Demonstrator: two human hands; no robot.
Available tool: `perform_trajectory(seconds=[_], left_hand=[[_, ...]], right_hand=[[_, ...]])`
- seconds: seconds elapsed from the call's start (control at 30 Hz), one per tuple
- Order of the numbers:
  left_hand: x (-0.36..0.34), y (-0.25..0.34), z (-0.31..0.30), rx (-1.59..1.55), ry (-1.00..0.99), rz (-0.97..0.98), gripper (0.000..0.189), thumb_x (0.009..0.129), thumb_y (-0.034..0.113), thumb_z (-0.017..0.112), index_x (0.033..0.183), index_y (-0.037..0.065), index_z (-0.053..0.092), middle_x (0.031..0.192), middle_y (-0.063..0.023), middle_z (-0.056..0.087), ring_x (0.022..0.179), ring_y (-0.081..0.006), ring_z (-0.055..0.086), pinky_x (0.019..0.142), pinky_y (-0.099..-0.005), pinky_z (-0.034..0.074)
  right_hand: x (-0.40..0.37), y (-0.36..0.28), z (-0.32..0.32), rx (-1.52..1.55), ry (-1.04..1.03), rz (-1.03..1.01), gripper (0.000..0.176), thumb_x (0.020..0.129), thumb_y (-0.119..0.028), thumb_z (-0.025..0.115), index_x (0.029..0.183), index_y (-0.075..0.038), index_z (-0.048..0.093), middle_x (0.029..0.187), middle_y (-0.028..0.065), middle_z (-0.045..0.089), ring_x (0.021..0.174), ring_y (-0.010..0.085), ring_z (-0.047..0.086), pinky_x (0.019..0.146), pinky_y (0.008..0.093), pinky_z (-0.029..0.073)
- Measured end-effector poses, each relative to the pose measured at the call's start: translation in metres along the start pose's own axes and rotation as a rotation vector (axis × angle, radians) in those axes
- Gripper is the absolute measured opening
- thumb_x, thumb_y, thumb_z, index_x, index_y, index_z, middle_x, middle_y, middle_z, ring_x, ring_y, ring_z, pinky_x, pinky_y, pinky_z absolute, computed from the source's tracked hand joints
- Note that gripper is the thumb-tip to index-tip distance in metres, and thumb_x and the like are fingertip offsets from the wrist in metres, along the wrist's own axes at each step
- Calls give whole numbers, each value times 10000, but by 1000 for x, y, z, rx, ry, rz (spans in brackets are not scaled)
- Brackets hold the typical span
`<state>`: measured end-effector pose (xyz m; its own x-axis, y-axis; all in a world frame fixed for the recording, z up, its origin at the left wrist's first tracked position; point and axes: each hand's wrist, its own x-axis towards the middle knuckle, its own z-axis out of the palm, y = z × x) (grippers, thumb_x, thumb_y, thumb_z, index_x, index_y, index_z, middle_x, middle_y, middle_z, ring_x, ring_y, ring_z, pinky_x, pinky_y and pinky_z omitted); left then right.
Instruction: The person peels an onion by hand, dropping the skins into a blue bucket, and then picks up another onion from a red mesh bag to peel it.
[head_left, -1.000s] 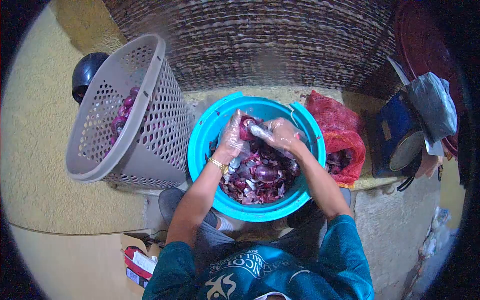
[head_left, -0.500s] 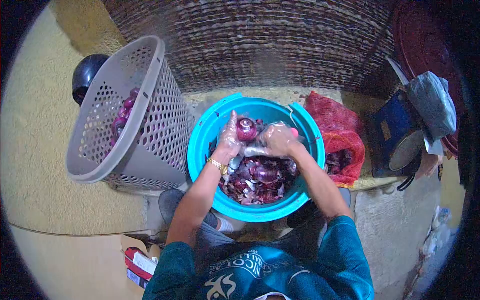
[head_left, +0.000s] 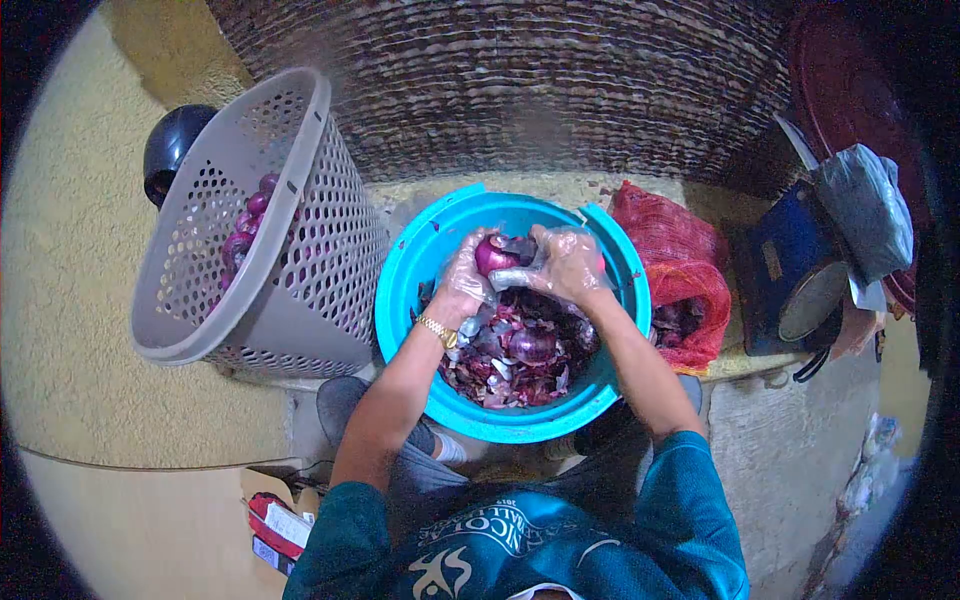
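My left hand (head_left: 470, 270), in a clear plastic glove and with a gold watch at the wrist, grips a red onion (head_left: 492, 255). Close on its right is my gloved right hand (head_left: 568, 262), fingers curled and thumb reaching toward the onion. A bit of pink (head_left: 600, 263) shows at the outer edge of the right hand, like the handle of a small tool; the rest is hidden. Both hands are over a turquoise tub (head_left: 400, 330). Loose onion skins (head_left: 500, 375) fill its bottom, and another red onion (head_left: 533, 346) lies on them.
Left of the tub, a tilted grey perforated basket (head_left: 345, 240) contains several red onions (head_left: 240, 240). A red mesh sack (head_left: 680, 250) sits against the tub's right side. Farther right are a blue scale (head_left: 775, 270) and a grey plastic bag (head_left: 865, 210). A ridged wall (head_left: 520, 90) stands behind.
The onion has turned in my left hand, its cut end no longer facing up. My right hand has opened its thumb toward the onion and rises slightly.
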<state>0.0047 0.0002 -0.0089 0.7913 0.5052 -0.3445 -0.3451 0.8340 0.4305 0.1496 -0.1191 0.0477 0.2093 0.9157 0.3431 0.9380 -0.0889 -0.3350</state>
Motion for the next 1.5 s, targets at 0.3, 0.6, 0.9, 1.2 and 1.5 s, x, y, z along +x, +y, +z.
perform_trajectory(seconds=[0.3, 0.6, 0.9, 1.2, 1.5], left_hand=[[-8, -10, 9, 293, 73, 135, 429, 947, 453, 542, 1181, 95, 578, 1100, -100, 642, 947, -233, 639, 837, -420, 520], [-4, -11, 6, 442, 91, 152, 513, 941, 527, 501, 1193, 85, 569, 1112, -95, 642, 1004, -226, 621, 922, -420, 475], [4, -12, -1, 429, 162, 212, 454, 948, 497, 510, 1121, 84, 581, 1052, -72, 638, 993, -203, 602, 913, -389, 478], [-5, -6, 7, 357, -12, 222, 407, 950, 455, 543, 1101, 77, 559, 995, -59, 612, 947, -176, 586, 869, -372, 495], [5, -7, -7, 438, 69, 268, 477, 910, 526, 565, 1076, 79, 563, 967, -48, 607, 893, -176, 595, 823, -366, 507]], right_hand=[[0, 4, 10, 15, 46, -28, 724, 610, -731, 688, 904, -72, 629, 710, 173, 624, 715, 378, 626, 649, 480, 464], [1, 2, 2, 32, -91, 24, 688, 636, -709, 679, 928, -87, 682, 772, 178, 664, 784, 364, 656, 705, 480, 494], [2, 8, 9, 35, -133, -19, 612, 710, -689, 628, 857, -98, 691, 764, 189, 664, 764, 372, 651, 693, 482, 494], [1, 13, 17, -24, -142, -76, 654, 711, -704, 618, 870, -74, 688, 765, 201, 664, 760, 367, 656, 705, 488, 495], [0, 5, 8, 36, 4, -3, 680, 644, -732, 662, 849, -84, 684, 729, 177, 654, 742, 365, 651, 684, 479, 493]])
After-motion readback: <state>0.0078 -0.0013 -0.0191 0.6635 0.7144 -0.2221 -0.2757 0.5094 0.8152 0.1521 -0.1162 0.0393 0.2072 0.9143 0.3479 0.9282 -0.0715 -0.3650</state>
